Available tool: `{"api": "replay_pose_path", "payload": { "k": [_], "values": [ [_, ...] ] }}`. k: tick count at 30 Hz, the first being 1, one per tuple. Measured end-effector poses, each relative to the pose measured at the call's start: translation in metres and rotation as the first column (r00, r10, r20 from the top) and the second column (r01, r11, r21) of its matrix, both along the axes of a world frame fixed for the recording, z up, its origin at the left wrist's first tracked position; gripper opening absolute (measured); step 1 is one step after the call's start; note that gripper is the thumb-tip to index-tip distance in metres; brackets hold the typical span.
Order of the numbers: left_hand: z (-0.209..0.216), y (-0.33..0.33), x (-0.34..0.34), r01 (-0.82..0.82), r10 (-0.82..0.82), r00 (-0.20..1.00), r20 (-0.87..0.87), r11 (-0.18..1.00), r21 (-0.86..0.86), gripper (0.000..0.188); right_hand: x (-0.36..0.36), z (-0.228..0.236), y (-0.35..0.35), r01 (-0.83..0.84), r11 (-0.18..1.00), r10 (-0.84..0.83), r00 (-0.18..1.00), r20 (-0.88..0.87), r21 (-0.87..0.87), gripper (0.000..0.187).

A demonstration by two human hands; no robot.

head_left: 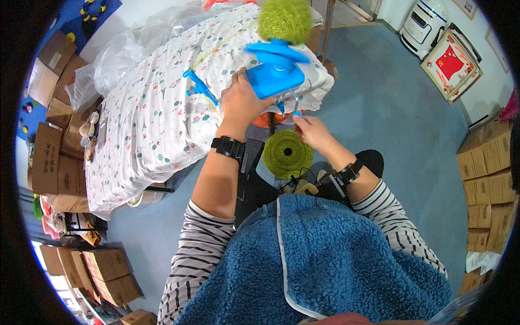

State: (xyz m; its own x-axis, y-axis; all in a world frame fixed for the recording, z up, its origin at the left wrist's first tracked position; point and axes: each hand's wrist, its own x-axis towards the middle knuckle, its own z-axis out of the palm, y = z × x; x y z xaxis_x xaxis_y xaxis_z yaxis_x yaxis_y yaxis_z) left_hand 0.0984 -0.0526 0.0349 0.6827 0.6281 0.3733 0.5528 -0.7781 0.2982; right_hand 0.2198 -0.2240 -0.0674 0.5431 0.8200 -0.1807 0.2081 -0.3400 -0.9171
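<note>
A blue yarn winder [276,80] stands at the near edge of the cloth-covered table, with a fuzzy green yarn ball [284,21] on its top. The round blue disc under the ball is smeared by motion. My left hand [241,100] is closed on the left side of the winder's base. With pinched fingers, my right hand [313,131] grips the blue knob of the metal crank [294,98]. A blue plastic yarn guide arm [200,86] reaches out to the left of my left hand. Below the crank sits a green yarn cone [288,154], near my lap.
A white patterned cloth [157,119] covers the table, with clear plastic bags [122,62] along its far left side. Cardboard boxes are stacked at left [108,273] and right [487,184]. A framed picture [451,65] and a white machine [423,28] stand by the right wall.
</note>
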Motion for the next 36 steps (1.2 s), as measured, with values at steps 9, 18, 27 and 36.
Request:
{"api": "replay_pose_path", "payload": {
  "k": [9, 18, 27, 36],
  "values": [
    [0.000, 0.002, -0.002, 0.012, -0.012, 1.000, 0.003, 1.000, 0.014, 0.102, 0.032, 0.063, -0.034, 0.178, 0.954, -0.050, 0.888, -0.457, 0.240, 0.043],
    [-0.001, 0.001, -0.002, 0.012, -0.012, 1.000, 0.014, 1.000, 0.010, 0.102, -0.002, 0.109, -0.009, 0.074, 0.924, 0.122, 0.872, -0.474, 0.374, 0.046],
    [-0.001, 0.002, -0.002, 0.002, -0.002, 1.000, -0.008, 1.000, 0.012, 0.105, -0.043, 0.071, 0.011, -0.067, 0.942, 0.277, 0.713, -0.644, 0.330, 0.047],
    [0.001, 0.002, 0.000, 0.009, -0.009, 1.000, -0.018, 0.999, -0.041, 0.104, -0.009, 0.015, -0.010, 0.131, 0.975, 0.067, 0.598, -0.798, 0.179, 0.039]
  ]
}}
